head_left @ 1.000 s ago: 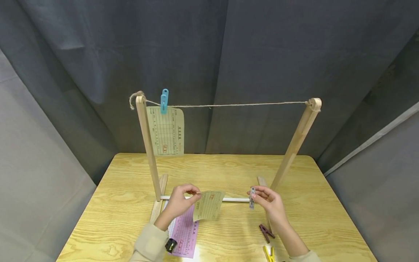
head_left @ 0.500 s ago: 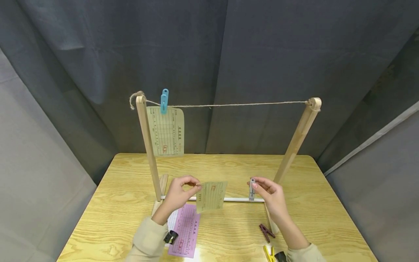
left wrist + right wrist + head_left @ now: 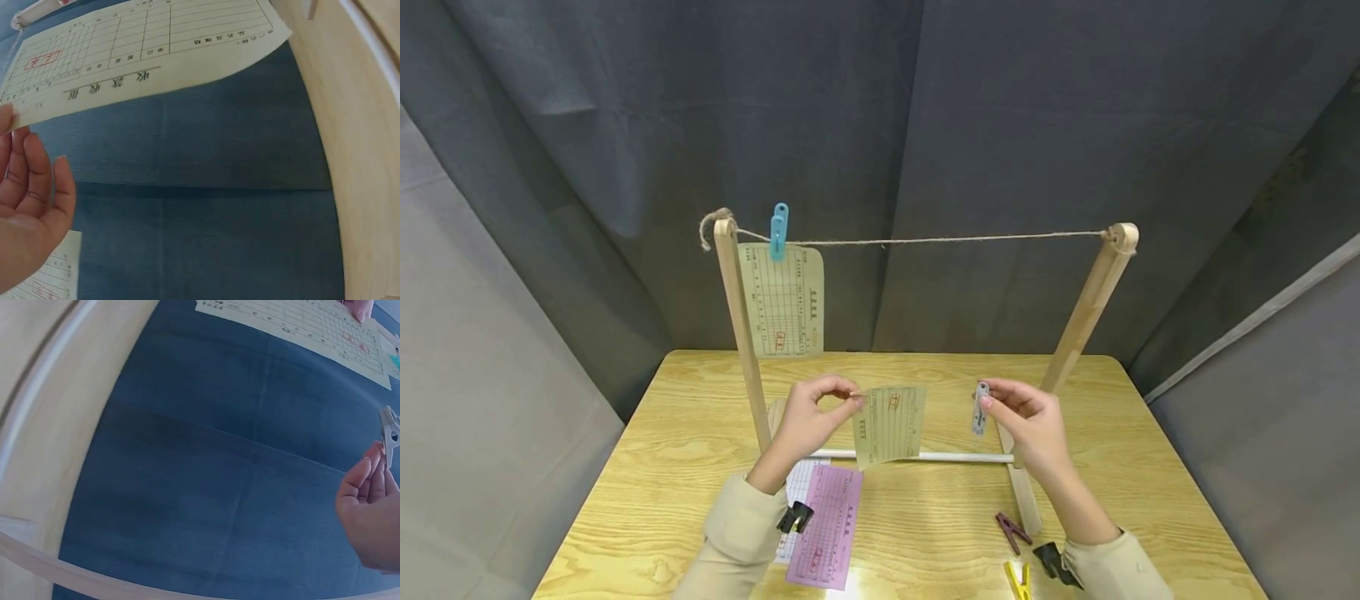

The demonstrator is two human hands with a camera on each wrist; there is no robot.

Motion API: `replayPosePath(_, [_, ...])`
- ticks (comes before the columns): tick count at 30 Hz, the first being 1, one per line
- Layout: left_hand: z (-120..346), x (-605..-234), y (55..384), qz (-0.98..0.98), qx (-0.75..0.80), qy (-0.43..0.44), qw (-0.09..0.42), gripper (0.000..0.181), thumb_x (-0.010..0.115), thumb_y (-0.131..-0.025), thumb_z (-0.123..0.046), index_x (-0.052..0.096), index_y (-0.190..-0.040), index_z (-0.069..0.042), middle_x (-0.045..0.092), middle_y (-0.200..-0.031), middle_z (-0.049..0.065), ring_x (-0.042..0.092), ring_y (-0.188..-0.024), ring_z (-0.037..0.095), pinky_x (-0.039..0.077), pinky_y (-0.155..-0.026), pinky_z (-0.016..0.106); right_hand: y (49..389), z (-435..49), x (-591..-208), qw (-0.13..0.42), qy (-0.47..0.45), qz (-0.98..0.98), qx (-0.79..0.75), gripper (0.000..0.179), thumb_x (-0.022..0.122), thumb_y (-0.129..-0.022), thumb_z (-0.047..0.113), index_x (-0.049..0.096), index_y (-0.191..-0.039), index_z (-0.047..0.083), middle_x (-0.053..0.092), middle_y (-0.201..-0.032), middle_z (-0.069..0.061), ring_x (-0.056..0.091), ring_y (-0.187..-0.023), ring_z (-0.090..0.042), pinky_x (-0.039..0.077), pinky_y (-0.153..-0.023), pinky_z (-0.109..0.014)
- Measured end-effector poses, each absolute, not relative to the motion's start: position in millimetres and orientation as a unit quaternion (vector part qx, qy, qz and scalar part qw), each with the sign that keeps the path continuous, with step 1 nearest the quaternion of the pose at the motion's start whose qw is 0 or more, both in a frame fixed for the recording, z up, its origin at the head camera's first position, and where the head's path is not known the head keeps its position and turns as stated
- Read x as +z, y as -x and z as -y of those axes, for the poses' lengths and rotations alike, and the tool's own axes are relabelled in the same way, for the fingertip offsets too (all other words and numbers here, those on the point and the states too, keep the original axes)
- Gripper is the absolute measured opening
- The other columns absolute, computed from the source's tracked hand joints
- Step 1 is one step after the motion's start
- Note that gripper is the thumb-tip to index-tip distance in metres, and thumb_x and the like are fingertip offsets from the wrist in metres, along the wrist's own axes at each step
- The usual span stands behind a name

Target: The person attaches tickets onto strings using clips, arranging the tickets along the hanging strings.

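Observation:
My left hand (image 3: 816, 417) pinches a pale yellow printed slip (image 3: 891, 425) by its upper left corner, and the slip hangs in the air between my hands. In the left wrist view the slip (image 3: 144, 56) stretches away from the fingertips, with a red stamp on it. My right hand (image 3: 1026, 421) pinches a grey clothespin (image 3: 980, 408) between thumb and fingers. The right wrist view shows that clothespin (image 3: 390, 434) at the fingertips. Both hands are below a twine line (image 3: 940, 241), where a blue clothespin (image 3: 778, 232) holds another yellow slip (image 3: 782, 304).
Wooden posts (image 3: 741, 333) (image 3: 1086, 312) carry the twine, with a white bar (image 3: 958, 457) joining them low down. A purple slip (image 3: 826, 529) overlaps a white slip (image 3: 797, 483) on the table (image 3: 940, 533). A maroon clothespin (image 3: 1012, 532) and a yellow clothespin (image 3: 1018, 581) lie at the front right.
Both hands have risen toward the twine, carrying the yellow slip and the grey clothespin. The slip now hangs more upright. The hung slip and the things on the table stay put.

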State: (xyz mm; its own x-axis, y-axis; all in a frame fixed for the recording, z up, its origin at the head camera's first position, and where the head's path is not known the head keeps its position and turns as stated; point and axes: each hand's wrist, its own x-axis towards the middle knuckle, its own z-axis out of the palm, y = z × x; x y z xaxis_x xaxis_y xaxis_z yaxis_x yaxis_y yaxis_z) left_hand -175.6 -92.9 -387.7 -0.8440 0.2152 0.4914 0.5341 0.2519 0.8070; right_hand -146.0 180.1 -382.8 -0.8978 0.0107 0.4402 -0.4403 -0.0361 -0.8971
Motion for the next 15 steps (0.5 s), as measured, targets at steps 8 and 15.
replayPosePath(8, [88, -371, 180, 0.731, -0.611, 0.255, 0.164, 0.004, 0.065, -0.078, 0.007, 0.065, -0.082, 0.008, 0.065, -0.079, 0.017, 0.057, -0.074, 0.007, 0.049, -0.070, 0.025, 151, -177, -366, 0.180, -0.197, 0.649, 0.713, 0.016, 0.059, -0.077, -0.017, 0.062, -0.092, -0.014, 0.067, -0.080, -0.001, 0.062, -0.070, -0.010, 0.050, -0.062, -0.018])
replayPosePath(15, [87, -359, 184, 0.695, -0.642, 0.267, 0.184, 0.004, 0.062, -0.078, 0.011, 0.061, -0.081, 0.014, 0.062, -0.077, 0.018, 0.056, -0.073, 0.006, 0.047, -0.070, 0.022, 160, -173, -348, 0.204, -0.256, 0.615, 0.717, 0.021, 0.057, -0.076, -0.020, 0.065, -0.092, -0.010, 0.067, -0.079, -0.001, 0.061, -0.067, -0.009, 0.049, -0.059, -0.017])
